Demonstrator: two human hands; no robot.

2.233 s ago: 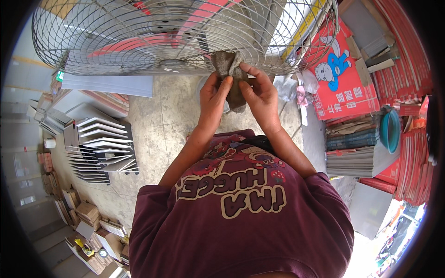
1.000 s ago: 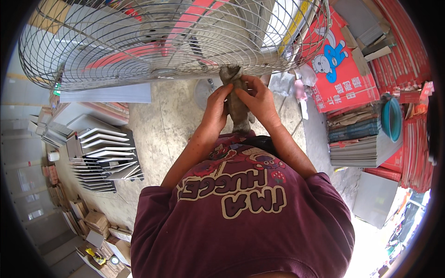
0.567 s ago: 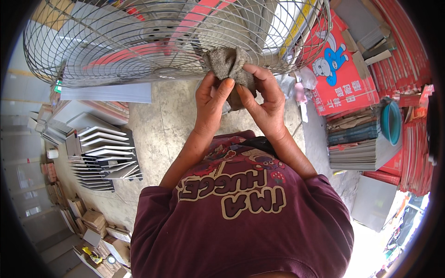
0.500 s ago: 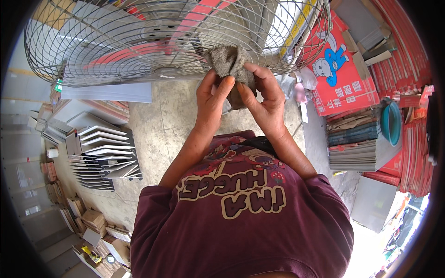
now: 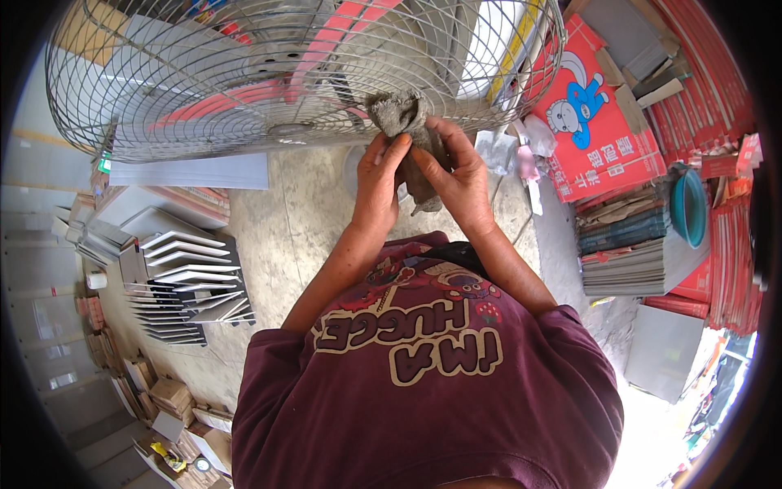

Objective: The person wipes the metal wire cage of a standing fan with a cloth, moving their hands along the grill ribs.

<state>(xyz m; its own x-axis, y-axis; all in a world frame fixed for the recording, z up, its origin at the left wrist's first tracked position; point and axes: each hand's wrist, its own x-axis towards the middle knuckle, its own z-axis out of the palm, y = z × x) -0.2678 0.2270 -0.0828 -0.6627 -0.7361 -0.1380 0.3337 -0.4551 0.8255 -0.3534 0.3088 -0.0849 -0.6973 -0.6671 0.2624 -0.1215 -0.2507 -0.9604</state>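
A grey-brown rag [image 5: 397, 112] is bunched between my two hands, its lower end hanging down behind the fingers. My left hand [image 5: 380, 181] pinches it with the thumb pointing up along its near side. From the other side my right hand [image 5: 461, 175] grips it, thumb bent inward and fingers curled behind. Just beyond stands a large fan with a round wire guard [image 5: 204, 98] and red blades [image 5: 326, 41]. The top of the rag overlaps the guard's lower right part in the picture; whether it touches the wire I cannot tell.
On the left, a dark rack [image 5: 204, 285] holds several tilted white panels. Stacked tiles [image 5: 623, 269], a teal basin [image 5: 689, 209] and a red printed carton [image 5: 603, 163] stand on the right. Cardboard boxes [image 5: 173, 398] sit at the lower left on the concrete floor [image 5: 269, 244].
Both hands have come slightly nearer my body with the rag. Its top is folded more tightly, and more of its lower end hangs down. The fan appears shifted slightly left.
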